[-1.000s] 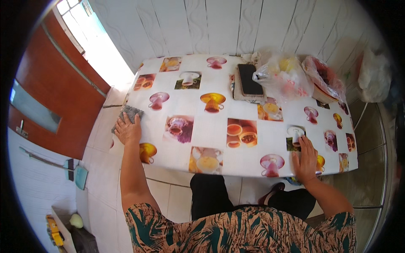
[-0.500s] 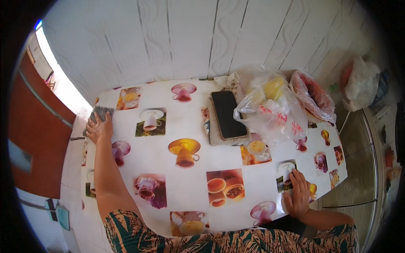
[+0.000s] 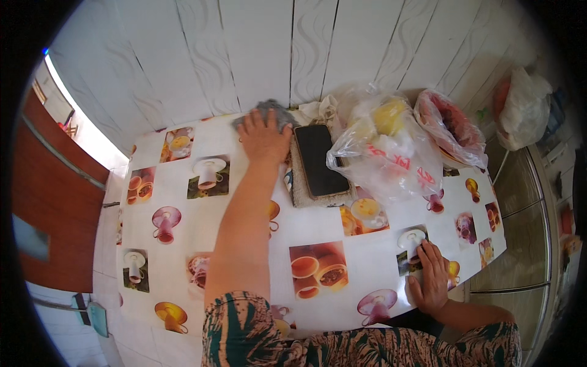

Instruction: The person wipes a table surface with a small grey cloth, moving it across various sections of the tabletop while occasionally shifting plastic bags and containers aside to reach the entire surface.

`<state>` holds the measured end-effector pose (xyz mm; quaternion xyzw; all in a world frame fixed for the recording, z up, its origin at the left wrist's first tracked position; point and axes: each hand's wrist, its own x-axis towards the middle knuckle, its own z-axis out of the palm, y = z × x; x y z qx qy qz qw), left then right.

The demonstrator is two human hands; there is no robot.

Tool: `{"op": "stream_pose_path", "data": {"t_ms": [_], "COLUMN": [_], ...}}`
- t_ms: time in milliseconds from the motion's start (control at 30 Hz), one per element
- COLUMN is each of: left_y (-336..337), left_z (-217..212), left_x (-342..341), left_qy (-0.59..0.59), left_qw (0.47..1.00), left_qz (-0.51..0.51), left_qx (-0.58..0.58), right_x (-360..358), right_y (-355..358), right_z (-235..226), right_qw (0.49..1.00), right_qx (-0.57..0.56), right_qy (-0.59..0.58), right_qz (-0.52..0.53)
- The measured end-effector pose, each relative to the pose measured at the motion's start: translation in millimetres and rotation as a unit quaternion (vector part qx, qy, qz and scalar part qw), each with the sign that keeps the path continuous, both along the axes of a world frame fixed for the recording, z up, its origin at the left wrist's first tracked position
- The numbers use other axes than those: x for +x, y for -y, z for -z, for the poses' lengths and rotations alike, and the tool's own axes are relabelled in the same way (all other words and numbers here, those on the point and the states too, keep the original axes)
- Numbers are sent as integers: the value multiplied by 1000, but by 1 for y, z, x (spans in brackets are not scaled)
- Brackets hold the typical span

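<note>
My left hand (image 3: 264,139) reaches to the table's far edge, close to the wall. Its fingers spread over a grey cloth (image 3: 276,112) and hold it down against the tabletop; part of the cloth is hidden under the palm. Just right of that hand, a dark phone (image 3: 319,160) lies on a folded beige towel (image 3: 304,199). My right hand (image 3: 431,278) rests on the near right part of the table, fingers stretched out, with nothing in it. The table cover (image 3: 244,260) is white with printed cups and saucers.
A clear plastic bag (image 3: 391,156) with yellow and white contents stands right of the phone. Beside it is a bag-lined container (image 3: 451,125). Another plastic bag (image 3: 523,113) hangs at the far right. A tiled wall (image 3: 263,49) borders the table's back; a brown door (image 3: 58,202) stands left.
My left hand has swept the grey cloth rightward along the far edge, from the left corner to beside the phone. My right hand stays on the table.
</note>
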<state>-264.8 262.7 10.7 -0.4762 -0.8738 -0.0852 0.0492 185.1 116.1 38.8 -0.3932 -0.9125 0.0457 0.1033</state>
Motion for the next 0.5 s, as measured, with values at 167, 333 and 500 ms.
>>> {"op": "stream_pose_path", "data": {"t_ms": [167,333,500], "left_y": [19,122,264], "left_z": [6,15,22], "left_x": [-33,-118,-149], "left_qy": [26,-23,-41], "left_qw": [999,988,962], "left_qz": [-8,-152,-271], "left_qx": [16,9,-21], "right_x": [3,4,6], "right_y": [2,5,7], "right_z": [2,1,5], "right_qw": [1000,999,998], "right_qx": [12,33,40], "right_qy": [-9,-29,-39], "right_qz": [10,5,19]}}
